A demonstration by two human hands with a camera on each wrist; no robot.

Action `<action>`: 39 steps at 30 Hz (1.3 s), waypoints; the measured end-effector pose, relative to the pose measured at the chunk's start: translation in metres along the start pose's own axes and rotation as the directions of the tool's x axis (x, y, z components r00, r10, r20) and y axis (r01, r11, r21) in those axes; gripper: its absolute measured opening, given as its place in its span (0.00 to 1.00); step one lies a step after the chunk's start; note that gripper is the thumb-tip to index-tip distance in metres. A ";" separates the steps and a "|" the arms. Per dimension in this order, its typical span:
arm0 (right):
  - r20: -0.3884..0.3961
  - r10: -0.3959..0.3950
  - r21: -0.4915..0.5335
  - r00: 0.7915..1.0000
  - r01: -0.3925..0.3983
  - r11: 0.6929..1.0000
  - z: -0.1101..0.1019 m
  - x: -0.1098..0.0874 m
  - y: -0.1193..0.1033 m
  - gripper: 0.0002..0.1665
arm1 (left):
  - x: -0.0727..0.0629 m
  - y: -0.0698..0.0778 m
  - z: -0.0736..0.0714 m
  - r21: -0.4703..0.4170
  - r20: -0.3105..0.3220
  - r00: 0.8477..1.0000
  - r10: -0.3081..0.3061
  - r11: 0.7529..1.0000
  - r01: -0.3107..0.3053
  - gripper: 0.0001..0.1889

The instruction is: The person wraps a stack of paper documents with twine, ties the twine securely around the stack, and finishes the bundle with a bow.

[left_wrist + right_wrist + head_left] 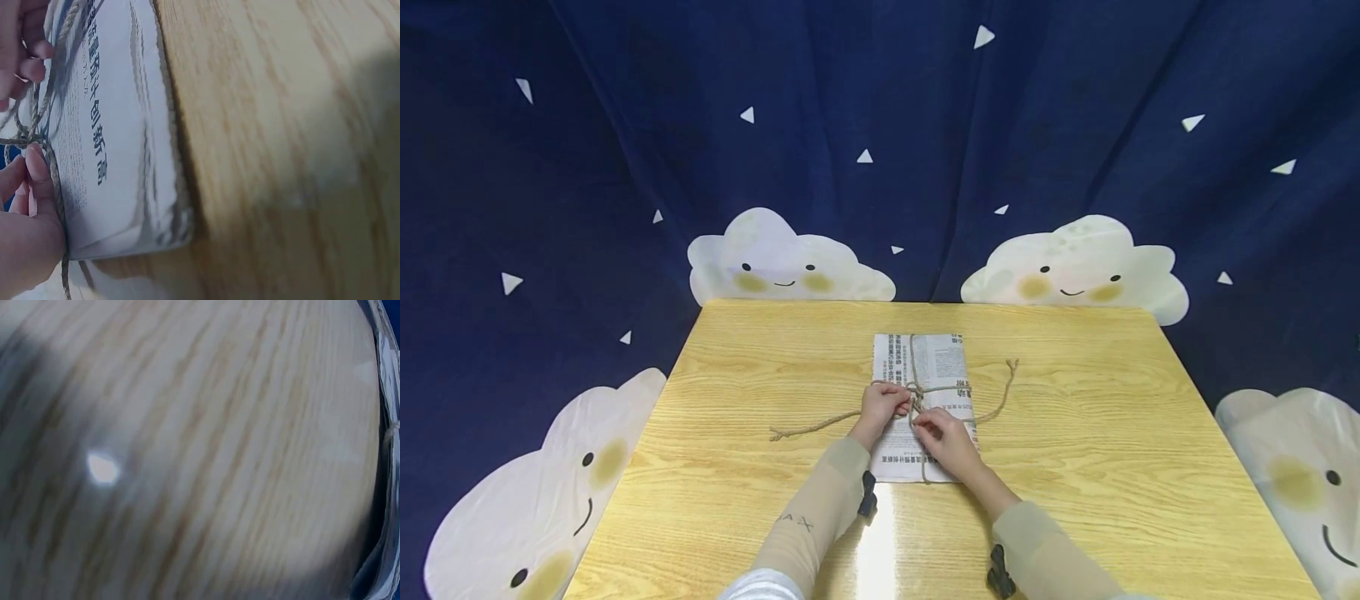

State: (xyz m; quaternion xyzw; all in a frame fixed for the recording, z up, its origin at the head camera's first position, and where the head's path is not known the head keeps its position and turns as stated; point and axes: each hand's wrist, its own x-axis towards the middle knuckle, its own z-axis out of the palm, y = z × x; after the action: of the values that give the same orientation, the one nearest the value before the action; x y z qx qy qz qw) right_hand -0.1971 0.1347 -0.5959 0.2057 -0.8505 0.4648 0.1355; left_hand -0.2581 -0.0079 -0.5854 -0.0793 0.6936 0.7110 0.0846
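A flat parcel wrapped in newspaper (936,354) lies on the wooden table, with brown twine (913,354) running along and across it. The twine meets in a knot with loops near the parcel's middle. My left hand (883,407) pinches the twine at the left of the knot, thumb against fingertips. From the lower right, my right hand (950,439) pinches a strand just below the knot. In the left wrist view the left hand (31,231) is at the knot (28,134), and the right hand's fingers (34,59) are close above. The right wrist view catches only the parcel's edge (390,456).
One loose twine end (808,429) stretches left over the table (1075,467); another twine end (1007,379) curves out to the right, past the parcel. Behind the table hangs a dark blue curtain (820,67) with white clouds and triangles.
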 end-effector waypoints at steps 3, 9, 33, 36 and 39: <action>-0.066 0.030 0.055 0.997 -0.027 0.998 -0.002 0.001 0.000 0.06 | 0.000 0.000 0.000 0.012 -0.001 1.000 -0.004 1.000 0.004 0.08; -0.176 0.080 0.181 0.981 -0.048 0.982 -0.009 0.006 0.003 0.04 | 0.000 0.001 0.000 -0.001 0.013 1.000 -0.014 1.000 0.014 0.08; -0.414 0.660 0.033 0.627 -0.714 0.700 -0.054 0.005 0.012 0.19 | 0.000 0.001 -0.001 0.025 0.021 1.000 -0.010 1.000 0.010 0.08; -0.449 0.594 0.078 0.667 -0.633 0.770 -0.052 0.014 0.014 0.19 | -0.001 0.001 -0.001 0.030 0.024 1.000 -0.003 1.000 0.002 0.08; -0.454 0.556 0.108 0.696 -0.577 0.810 -0.052 0.025 0.015 0.20 | -0.001 0.001 -0.001 0.031 0.027 1.000 -0.002 1.000 0.001 0.08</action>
State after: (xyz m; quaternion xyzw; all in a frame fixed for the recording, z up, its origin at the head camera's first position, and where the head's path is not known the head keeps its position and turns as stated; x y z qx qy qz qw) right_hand -0.2247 0.1802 -0.5688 -0.1866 -0.8237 0.5007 0.1900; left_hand -0.2574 -0.0084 -0.5843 -0.0690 0.7034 0.7010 0.0954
